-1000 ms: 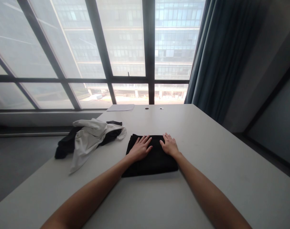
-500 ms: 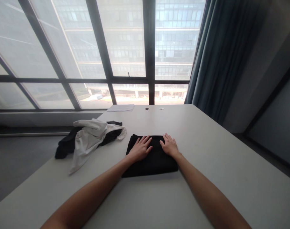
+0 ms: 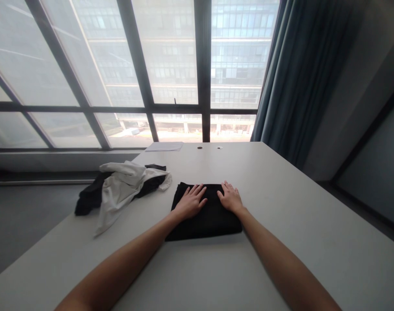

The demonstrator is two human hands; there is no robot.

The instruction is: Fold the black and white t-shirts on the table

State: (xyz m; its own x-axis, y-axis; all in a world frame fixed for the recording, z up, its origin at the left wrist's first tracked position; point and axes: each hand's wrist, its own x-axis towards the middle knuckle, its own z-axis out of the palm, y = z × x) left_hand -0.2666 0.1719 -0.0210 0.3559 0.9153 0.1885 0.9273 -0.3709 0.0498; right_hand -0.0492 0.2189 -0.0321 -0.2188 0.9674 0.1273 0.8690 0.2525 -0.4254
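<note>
A black garment (image 3: 206, 224), folded into a flat rectangle, lies on the white table (image 3: 300, 224) in front of me. Its exact kind cannot be made out. Flat on its upper left part rests my left hand (image 3: 190, 202), fingers spread. My right hand (image 3: 231, 197) lies on the upper right corner, its fingers stretched out too. Both palms face down on the cloth, and neither hand grips it.
Left of the folded cloth, a crumpled white garment (image 3: 120, 190) lies over a black one (image 3: 89, 196), partly hanging past the table's left edge. White paper (image 3: 164, 147) lies at the far end, near two small round fittings. Beyond are windows and a blue curtain (image 3: 277, 86).
</note>
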